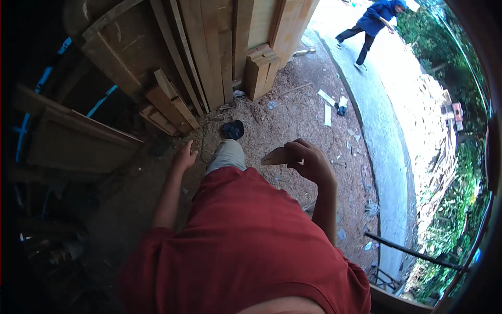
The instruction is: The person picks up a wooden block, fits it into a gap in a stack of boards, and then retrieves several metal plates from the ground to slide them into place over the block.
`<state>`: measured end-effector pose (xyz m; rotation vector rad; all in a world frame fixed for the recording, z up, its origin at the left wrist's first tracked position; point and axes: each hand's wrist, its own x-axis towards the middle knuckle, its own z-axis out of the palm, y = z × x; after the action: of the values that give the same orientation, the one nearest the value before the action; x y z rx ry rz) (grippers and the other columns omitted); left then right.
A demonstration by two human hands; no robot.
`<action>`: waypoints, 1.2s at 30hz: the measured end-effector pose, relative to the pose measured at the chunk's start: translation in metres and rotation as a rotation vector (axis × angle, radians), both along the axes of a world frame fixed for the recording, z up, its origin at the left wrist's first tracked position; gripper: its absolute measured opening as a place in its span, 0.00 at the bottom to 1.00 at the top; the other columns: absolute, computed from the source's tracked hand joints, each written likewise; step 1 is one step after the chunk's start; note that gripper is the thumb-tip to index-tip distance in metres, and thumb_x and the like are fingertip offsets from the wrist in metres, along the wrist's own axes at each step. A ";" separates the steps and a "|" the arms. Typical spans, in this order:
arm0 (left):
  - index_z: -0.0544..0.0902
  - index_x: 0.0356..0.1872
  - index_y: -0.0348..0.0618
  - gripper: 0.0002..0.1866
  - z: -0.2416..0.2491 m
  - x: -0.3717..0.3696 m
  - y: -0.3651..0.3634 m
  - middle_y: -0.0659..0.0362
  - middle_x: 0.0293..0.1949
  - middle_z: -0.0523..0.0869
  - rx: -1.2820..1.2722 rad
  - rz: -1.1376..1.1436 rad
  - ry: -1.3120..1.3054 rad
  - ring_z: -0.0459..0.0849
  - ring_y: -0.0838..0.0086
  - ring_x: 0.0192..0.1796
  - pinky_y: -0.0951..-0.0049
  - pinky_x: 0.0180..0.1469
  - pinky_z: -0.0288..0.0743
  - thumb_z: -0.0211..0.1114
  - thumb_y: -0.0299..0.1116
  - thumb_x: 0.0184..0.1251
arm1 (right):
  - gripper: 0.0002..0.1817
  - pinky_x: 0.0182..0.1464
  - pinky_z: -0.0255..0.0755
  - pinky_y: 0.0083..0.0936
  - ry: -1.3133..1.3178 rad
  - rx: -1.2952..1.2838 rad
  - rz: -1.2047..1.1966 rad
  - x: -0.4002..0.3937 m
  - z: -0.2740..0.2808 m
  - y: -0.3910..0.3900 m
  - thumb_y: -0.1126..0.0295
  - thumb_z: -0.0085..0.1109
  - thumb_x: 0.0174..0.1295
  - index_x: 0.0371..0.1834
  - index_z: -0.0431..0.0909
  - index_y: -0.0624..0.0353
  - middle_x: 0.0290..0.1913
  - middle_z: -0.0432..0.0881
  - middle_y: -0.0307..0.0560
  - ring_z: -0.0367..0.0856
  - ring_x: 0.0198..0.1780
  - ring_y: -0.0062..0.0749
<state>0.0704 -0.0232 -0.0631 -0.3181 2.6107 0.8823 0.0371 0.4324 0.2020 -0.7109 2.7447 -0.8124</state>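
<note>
My right hand (pixel 308 158) is closed around a small flat wooden piece (pixel 277 156), whose pointed end sticks out to the left over the littered ground. My left hand (pixel 184 155) hangs at my left side with its fingers apart and nothing in it. Just beyond it, short wooden boards (pixel 170 107) lean in a bundle against taller planks. Between my hands, one light trouser leg (pixel 229 153) and a dark shoe (pixel 232 130) show below my red shirt.
Tall wooden planks (pixel 214 52) stand ahead, with stacked blocks (pixel 259 73) at their right. Scraps dot the dirt floor (pixel 293 115). A paved path (pixel 379 120) curves along the right. A person in blue (pixel 374 21) walks there. A dark bar (pixel 413 253) crosses at lower right.
</note>
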 end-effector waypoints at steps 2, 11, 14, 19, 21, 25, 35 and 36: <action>0.73 0.78 0.43 0.36 -0.023 -0.014 -0.005 0.48 0.57 0.90 0.030 0.064 -0.178 0.89 0.52 0.59 0.53 0.64 0.81 0.70 0.48 0.75 | 0.32 0.55 0.83 0.44 -0.032 0.034 0.068 -0.042 0.001 0.004 0.70 0.82 0.50 0.62 0.83 0.48 0.54 0.88 0.41 0.89 0.54 0.46; 0.81 0.70 0.38 0.35 -0.182 -0.039 -0.014 0.41 0.67 0.86 -0.033 -0.103 -0.620 0.87 0.49 0.67 0.55 0.69 0.80 0.72 0.52 0.71 | 0.31 0.49 0.84 0.38 -0.009 -0.039 -0.023 -0.187 -0.013 0.027 0.72 0.83 0.50 0.61 0.85 0.54 0.54 0.89 0.44 0.90 0.47 0.43; 0.81 0.70 0.39 0.34 -0.152 -0.087 -0.011 0.43 0.65 0.88 0.120 -0.017 -0.625 0.88 0.51 0.65 0.56 0.67 0.81 0.72 0.52 0.72 | 0.31 0.50 0.84 0.39 0.008 -0.090 -0.060 -0.227 -0.036 0.024 0.72 0.83 0.50 0.62 0.85 0.54 0.55 0.89 0.45 0.91 0.48 0.43; 0.82 0.68 0.40 0.29 -0.086 -0.156 0.000 0.46 0.59 0.90 0.174 0.296 -0.308 0.89 0.55 0.61 0.56 0.65 0.80 0.68 0.51 0.78 | 0.32 0.54 0.88 0.35 -0.026 -0.146 -0.058 -0.302 -0.083 0.004 0.77 0.82 0.51 0.64 0.84 0.59 0.59 0.87 0.50 0.91 0.57 0.44; 0.82 0.68 0.41 0.26 -0.069 -0.180 0.007 0.47 0.59 0.90 0.257 0.373 -0.273 0.90 0.57 0.60 0.58 0.64 0.80 0.67 0.49 0.80 | 0.32 0.54 0.88 0.35 -0.029 -0.154 -0.012 -0.339 -0.099 -0.007 0.76 0.82 0.52 0.64 0.83 0.59 0.59 0.86 0.50 0.90 0.57 0.44; 0.83 0.68 0.43 0.20 -0.052 -0.219 0.035 0.51 0.58 0.90 0.453 0.432 0.030 0.89 0.63 0.59 0.62 0.64 0.80 0.63 0.41 0.85 | 0.30 0.55 0.84 0.40 -0.061 -0.237 0.012 -0.412 -0.129 -0.024 0.74 0.78 0.52 0.63 0.84 0.56 0.57 0.87 0.49 0.89 0.56 0.50; 0.85 0.65 0.41 0.16 0.016 -0.361 0.152 0.55 0.58 0.91 0.497 0.654 0.297 0.88 0.71 0.61 0.67 0.64 0.80 0.61 0.35 0.86 | 0.31 0.55 0.83 0.44 -0.163 -0.329 0.262 -0.594 -0.201 -0.051 0.75 0.78 0.51 0.63 0.83 0.57 0.54 0.85 0.54 0.87 0.54 0.56; 0.85 0.65 0.41 0.16 0.023 -0.377 0.163 0.56 0.59 0.91 0.550 0.709 0.304 0.88 0.72 0.61 0.69 0.65 0.79 0.61 0.35 0.86 | 0.31 0.55 0.84 0.44 -0.176 -0.365 0.318 -0.610 -0.212 -0.055 0.75 0.77 0.51 0.63 0.83 0.57 0.54 0.85 0.54 0.87 0.53 0.57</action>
<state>-0.3062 0.1400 -0.0396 -1.0449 2.3645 1.9546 -0.5733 0.3779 -0.0099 -1.0524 2.2691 -1.2428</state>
